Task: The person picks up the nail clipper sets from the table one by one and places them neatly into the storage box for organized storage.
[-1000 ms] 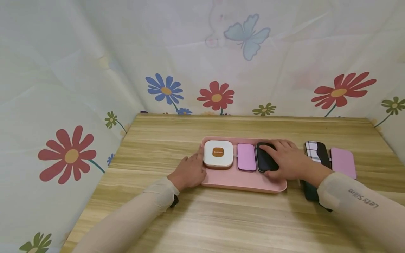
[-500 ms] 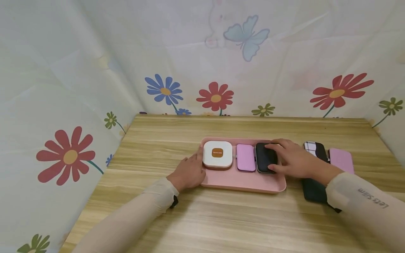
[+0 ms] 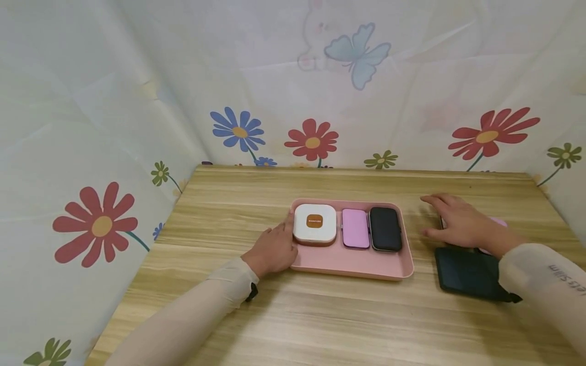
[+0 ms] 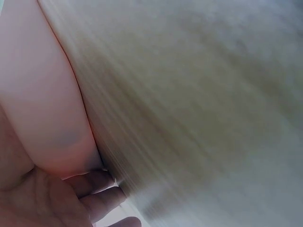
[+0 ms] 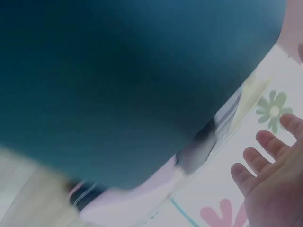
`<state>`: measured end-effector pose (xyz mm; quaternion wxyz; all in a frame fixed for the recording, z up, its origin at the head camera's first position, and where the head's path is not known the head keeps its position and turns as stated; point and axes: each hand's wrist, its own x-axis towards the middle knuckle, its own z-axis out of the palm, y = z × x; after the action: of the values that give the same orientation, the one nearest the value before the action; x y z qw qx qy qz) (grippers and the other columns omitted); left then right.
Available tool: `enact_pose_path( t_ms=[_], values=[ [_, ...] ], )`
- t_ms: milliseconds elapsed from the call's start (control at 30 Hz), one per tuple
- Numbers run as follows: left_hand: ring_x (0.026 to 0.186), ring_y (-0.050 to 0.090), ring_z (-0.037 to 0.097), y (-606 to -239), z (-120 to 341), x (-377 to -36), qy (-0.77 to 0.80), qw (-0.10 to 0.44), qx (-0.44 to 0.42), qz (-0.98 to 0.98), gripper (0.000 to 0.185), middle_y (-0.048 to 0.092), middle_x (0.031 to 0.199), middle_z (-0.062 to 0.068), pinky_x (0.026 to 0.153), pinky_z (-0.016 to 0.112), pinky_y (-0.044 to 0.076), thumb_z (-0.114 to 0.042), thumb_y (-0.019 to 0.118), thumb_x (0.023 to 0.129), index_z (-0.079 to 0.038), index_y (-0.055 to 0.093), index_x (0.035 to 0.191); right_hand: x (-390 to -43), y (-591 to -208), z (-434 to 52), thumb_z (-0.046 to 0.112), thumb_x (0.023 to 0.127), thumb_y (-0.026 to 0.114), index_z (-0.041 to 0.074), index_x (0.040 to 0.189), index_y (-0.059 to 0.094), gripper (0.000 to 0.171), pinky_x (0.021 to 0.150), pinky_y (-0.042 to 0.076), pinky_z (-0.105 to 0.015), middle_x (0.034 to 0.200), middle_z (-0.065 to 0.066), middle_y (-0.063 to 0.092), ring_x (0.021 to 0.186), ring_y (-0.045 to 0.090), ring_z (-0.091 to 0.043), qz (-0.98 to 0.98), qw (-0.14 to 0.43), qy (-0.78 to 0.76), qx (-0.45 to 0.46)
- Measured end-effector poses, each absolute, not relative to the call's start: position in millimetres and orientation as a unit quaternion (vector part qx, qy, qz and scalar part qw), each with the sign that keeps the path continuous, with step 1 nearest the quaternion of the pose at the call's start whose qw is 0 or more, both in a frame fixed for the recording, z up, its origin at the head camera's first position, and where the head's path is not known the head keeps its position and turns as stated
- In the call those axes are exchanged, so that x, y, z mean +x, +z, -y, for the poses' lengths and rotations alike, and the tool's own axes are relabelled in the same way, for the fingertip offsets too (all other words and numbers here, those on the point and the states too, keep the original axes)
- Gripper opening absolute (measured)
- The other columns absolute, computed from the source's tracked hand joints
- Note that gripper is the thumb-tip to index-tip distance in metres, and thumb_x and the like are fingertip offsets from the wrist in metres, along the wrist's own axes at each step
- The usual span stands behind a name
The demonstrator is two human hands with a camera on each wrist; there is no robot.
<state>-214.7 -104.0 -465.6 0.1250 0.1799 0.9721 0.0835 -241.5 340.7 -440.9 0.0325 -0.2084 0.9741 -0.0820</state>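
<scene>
My left hand (image 3: 272, 249) rests against the left side of a pink tray (image 3: 348, 263), its fingers along the wall. The left wrist view shows its fingers (image 4: 102, 203) at the tray's lower edge. Inside the tray, in a row, lie a white rounded box (image 3: 315, 234) with a brown label, a slim pink case (image 3: 355, 229) and a black case (image 3: 385, 229). Right of the tray, my right hand (image 3: 467, 223) hovers with spread fingers and holds nothing. Beneath it are a dark flat case (image 3: 467, 272) and a pink case (image 3: 499, 221), partly hidden by the hand.
The wood-grain table (image 3: 320, 320) runs back to a floral curtain (image 3: 265, 61), which also hangs along the left side. In the right wrist view the dark case (image 5: 142, 85) fills the near part, with a checked black-and-white case (image 5: 222, 118) behind it.
My right hand has let go of the black case in the tray and moved right, over the cases beside the tray. My left hand has stayed at the tray.
</scene>
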Motion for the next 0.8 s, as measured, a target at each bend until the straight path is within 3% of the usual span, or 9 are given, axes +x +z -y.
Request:
enact_pose_path(
  t_ms=[300, 800],
  values=[
    [0.149, 0.032, 0.026, -467, 104, -215, 0.087, 0.122, 0.179, -0.972, 0.08, 0.031, 0.162, 0.013, 0.117, 0.053, 0.03, -0.029, 0.038, 0.1, -0.002, -0.008, 0.159, -242, -442, -373, 0.063, 0.08, 0.073, -0.004, 0.149, 0.036, 0.102, 0.101, 0.033, -0.074, 0.144, -0.037, 0.036, 0.128, 0.038, -0.058, -0.978, 0.069, -0.077, -0.183],
    [0.15, 0.03, 0.028, -465, 104, -212, 0.106, 0.124, 0.175, -0.971, 0.079, 0.029, 0.162, 0.016, 0.118, 0.051, 0.03, -0.029, 0.038, 0.1, -0.003, -0.008, 0.159, -242, -451, -392, 0.058, 0.071, 0.082, -0.001, 0.148, 0.033, 0.109, 0.093, 0.043, -0.07, 0.14, -0.039, 0.036, 0.119, 0.048, -0.054, -0.974, 0.123, -0.09, -0.171]
  ],
)
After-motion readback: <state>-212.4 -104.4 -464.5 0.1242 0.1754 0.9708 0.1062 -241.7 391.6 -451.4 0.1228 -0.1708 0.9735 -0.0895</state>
